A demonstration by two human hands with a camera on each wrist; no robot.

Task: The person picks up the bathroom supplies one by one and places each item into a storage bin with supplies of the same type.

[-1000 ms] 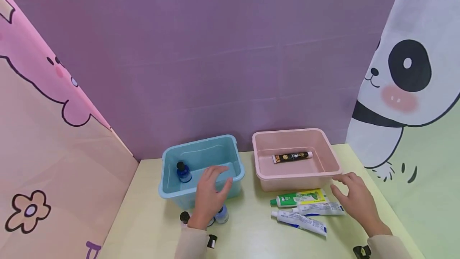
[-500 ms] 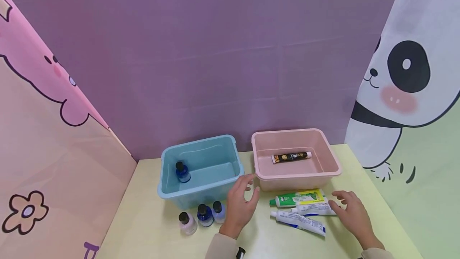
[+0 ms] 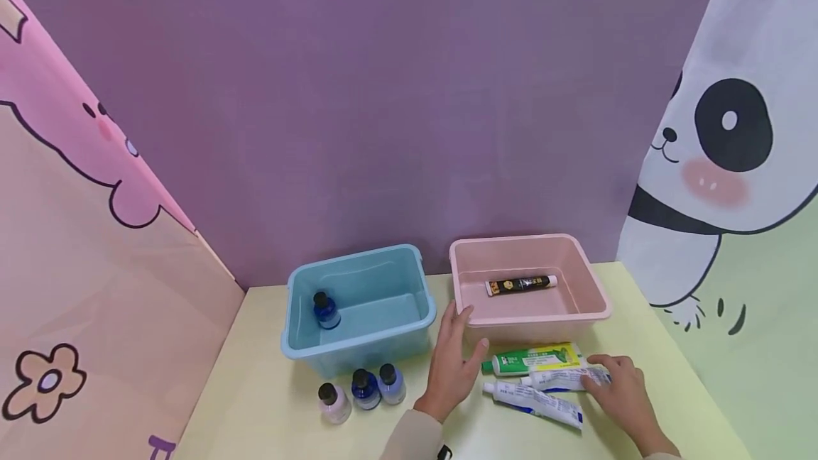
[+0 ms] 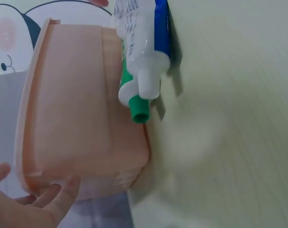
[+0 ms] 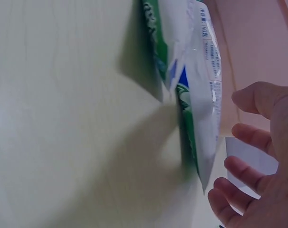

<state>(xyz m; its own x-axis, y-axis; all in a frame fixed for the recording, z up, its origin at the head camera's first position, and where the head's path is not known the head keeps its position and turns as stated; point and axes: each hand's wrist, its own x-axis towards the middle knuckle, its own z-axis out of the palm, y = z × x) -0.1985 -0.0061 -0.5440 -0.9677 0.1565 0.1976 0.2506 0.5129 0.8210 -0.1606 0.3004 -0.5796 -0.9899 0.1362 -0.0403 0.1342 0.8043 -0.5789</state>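
Observation:
My left hand (image 3: 452,368) has its fingers extended at the front left corner of the pink bin (image 3: 537,332); in the left wrist view the fingertips reach the bin's wall. My right hand (image 3: 623,392) hovers over the tail end of a white toothpaste tube (image 3: 565,379), its thumb and fingers apart. In the right wrist view this hand (image 5: 263,156) is spread beside the tubes and grips nothing. A second white toothpaste tube (image 3: 535,402) lies in front, and a green and yellow toothpaste tube (image 3: 537,359) behind. Inside the pink bin lies a black tube (image 3: 520,285).
A blue bin (image 3: 358,346) stands to the left, with a dark blue bottle (image 3: 326,312) inside. Three black-capped bottles stand before it: a pale pink bottle (image 3: 336,409), a dark blue bottle (image 3: 366,395) and a pale lilac bottle (image 3: 393,389). A purple backdrop (image 3: 371,126) rises behind.
My left hand has moved right, from above the blue bin's front edge to the pink bin's corner. My right hand has come down and left to the white tube's tail.

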